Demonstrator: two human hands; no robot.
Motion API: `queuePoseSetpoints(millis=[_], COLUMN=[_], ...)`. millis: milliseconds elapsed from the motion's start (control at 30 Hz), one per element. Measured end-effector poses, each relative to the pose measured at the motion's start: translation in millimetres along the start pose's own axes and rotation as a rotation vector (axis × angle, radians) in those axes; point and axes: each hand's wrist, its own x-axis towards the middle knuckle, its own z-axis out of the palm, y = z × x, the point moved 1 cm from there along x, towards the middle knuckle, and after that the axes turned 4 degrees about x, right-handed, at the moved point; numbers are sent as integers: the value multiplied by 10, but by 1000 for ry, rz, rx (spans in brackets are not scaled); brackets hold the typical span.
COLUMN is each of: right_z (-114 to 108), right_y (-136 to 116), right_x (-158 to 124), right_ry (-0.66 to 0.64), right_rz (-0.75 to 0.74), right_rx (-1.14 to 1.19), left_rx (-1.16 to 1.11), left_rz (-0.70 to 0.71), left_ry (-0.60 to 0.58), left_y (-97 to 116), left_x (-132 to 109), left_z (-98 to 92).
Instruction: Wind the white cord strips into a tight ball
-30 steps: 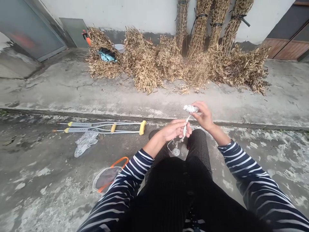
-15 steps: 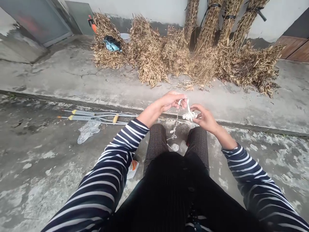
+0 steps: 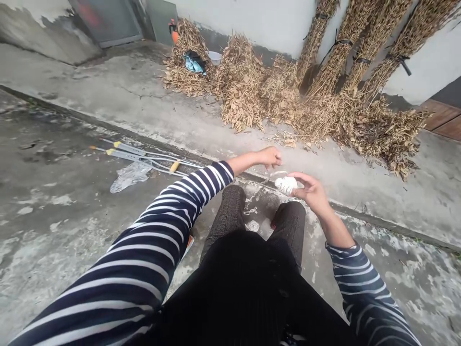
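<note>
**Hand positions.** The right hand (image 3: 312,193) holds a wound ball of white cord (image 3: 286,185) at the 12 o'clock position from the knees, just above the concrete kerb (image 3: 334,207). Its fingers (image 3: 301,179) curve over the top of the ball, slightly spread, and the thumb side presses against it from the right. The left hand (image 3: 269,157) is raised near the ball but not touching it, at about 11 o'clock from the right hand. Its fingers (image 3: 277,160) curl loosely downward. Whether they pinch a fine strand cannot be told at this resolution.

**Work in hand.** One hand carries the ball while the other stands apart from it.

**Cord on the ground.** A loose length of white cord (image 3: 250,210) and a small white coil (image 3: 252,226) lie on the concrete between the knees of the dark tweed trousers (image 3: 226,216). No link between them and the ball can be made out.

**Surroundings.** A pair of aluminium crutches (image 3: 144,158) with yellow fittings lies at 10 o'clock, a clear plastic bag (image 3: 129,177) just below them. Bundles of dried bean stalks (image 3: 241,81) stand against the wall at 12 to 1 o'clock, a blue cloth (image 3: 194,62) and a white bowl (image 3: 215,57) among them.
</note>
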Motion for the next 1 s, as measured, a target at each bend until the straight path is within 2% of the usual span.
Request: queuePoseSetpoints(millis=[67, 167, 233, 267, 333, 400, 467, 567, 667, 800, 900, 1000], right_z=[-38, -138, -196, -215, -235, -238, -233, -211, -154, -43, 21, 81], right_y=[-36, -85, -113, -125, -143, -154, -165, -198, -243, -236, -193, -218], right_x=[36, 78, 92, 95, 98, 94, 80, 35, -24, -59, -49, -57], right_ry=[15, 23, -2, -19, -48, -60, -61, -77, -82, -17, 83, 118], right_rz=[109, 279, 341, 359, 380, 388, 389, 395, 377, 310, 265, 181], right_rx=[159, 300, 336, 348, 375, 407, 429, 424, 420, 362, 262, 171], left_rx=[-157, -434, -546, -556, -463, -216, 114, 513, 691, 649, 434, 204], left_rz=[80, 149, 182, 196, 233, 306, 391, 461, 445, 411, 444, 369], left_ry=[61, -32, -63, -38, 91, 248, 343, 361, 342, 334, 325, 323], left_y=[-97, -252, -346, -387, -450, -476, -465, -402, -323, -271, -283, -312], left_x=[-98, -321, -444, -483, -518, -522, -527, -553, -590, -626, -621, -560], left_z=[156, 458, 644, 719, 819, 848, 828, 773, 744, 727, 702, 680])
